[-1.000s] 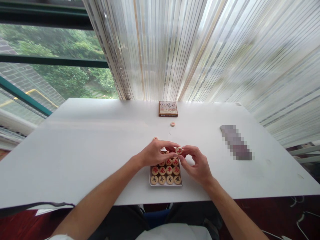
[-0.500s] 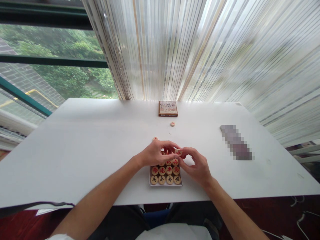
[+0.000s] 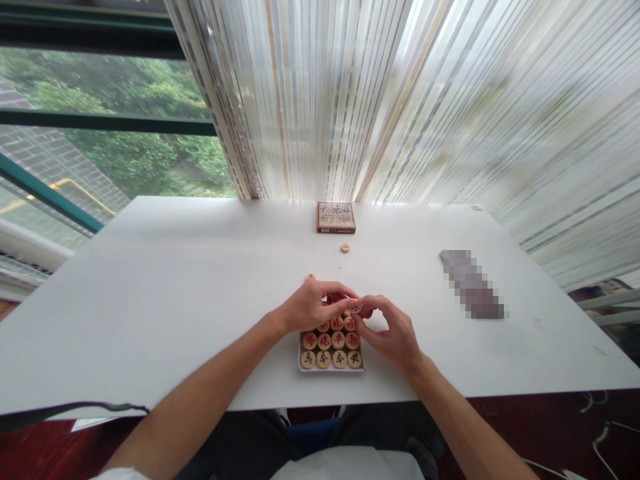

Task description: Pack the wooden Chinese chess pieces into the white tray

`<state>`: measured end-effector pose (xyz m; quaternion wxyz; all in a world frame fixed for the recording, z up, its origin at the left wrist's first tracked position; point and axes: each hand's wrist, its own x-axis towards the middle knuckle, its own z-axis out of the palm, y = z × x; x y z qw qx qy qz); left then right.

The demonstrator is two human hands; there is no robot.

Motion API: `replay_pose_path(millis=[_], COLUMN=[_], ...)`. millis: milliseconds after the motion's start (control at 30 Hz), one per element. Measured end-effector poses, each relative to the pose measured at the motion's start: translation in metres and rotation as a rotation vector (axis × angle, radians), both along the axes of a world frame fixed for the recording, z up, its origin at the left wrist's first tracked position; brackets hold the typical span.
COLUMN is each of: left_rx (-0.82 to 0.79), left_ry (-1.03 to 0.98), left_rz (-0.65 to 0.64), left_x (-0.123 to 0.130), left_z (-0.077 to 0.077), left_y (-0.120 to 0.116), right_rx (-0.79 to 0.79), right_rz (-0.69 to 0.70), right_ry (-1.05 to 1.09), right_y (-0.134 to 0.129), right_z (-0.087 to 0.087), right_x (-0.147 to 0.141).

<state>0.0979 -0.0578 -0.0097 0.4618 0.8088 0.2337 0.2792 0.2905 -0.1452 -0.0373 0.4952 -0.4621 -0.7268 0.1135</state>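
Note:
A round wooden piece with a red character (image 3: 355, 307) is pinched between the fingertips of both hands, above the far right part of an open tray (image 3: 333, 371). My left hand (image 3: 320, 305) reaches in from the left and covers the tray's far left part. On the right, my right hand (image 3: 390, 328) grips the piece's right side with thumb and index finger. Rows of round pieces lie in the tray, red characters in the farther rows and black pieces (image 3: 324, 360) in the nearest row. Another piece (image 3: 311, 277) shows partly behind my left hand.
A single round piece (image 3: 345, 248) lies on the white table (image 3: 175, 287) beyond the hands. Behind it is a flat printed box (image 3: 336, 218). A pixelated object (image 3: 473, 285) lies at the right. A curtain hangs along the far edge.
The held piece has tilted and dropped slightly between my fingertips, and my left thumb now covers part of it. Otherwise both hands have hardly moved.

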Motion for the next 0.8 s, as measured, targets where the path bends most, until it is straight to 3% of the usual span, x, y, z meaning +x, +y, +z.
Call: replay_pose_path(millis=[300,533,800], left_rx=[-0.049,-0.032,0.144], left_ry=[-0.009,-0.023,0.007], left_rz=[-0.094,-0.063,-0.004], left_x=[-0.0039,-0.0045,-0.0063], left_z=[0.005,0.0038,0.0045], left_y=[0.0015,0.0024,0.0032], right_rx=[-0.102,-0.28,-0.374], right_rz=[-0.015,0.028,0.093], right_ry=[0.031,0.195,0.278], right_y=[-0.0014,-0.0022,-0.0011], right_z=[-0.0003,-0.0009,0.0007], right_x=[0.0022,0.0021,0.0034])
